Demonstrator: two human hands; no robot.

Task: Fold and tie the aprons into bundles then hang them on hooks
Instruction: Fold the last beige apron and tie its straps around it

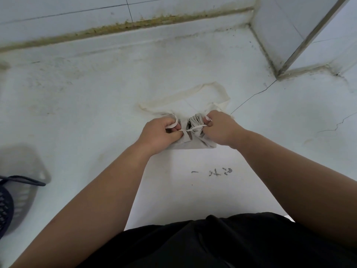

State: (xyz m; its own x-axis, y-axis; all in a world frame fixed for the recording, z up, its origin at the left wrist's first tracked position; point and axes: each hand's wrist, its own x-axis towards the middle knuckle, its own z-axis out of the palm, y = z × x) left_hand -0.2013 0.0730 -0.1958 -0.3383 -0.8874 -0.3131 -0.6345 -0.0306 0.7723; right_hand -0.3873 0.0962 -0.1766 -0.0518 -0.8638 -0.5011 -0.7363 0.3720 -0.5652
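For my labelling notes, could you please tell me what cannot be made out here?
Head view:
Whether the tie is knotted: left hand and right hand cover its ends on the apron.
Basket: cut off by the left edge.
Dark marks: too small to read.

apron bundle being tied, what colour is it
Plain off-white apron, its neck loop yellowed cream; seen in the head view.

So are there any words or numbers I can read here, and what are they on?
Dark scribbles on the white surface, on the person's side of the apron: a dash and a few handwritten-looking marks, too smudged to read.
Apron, dark basket, wall tiles: no writing shows.
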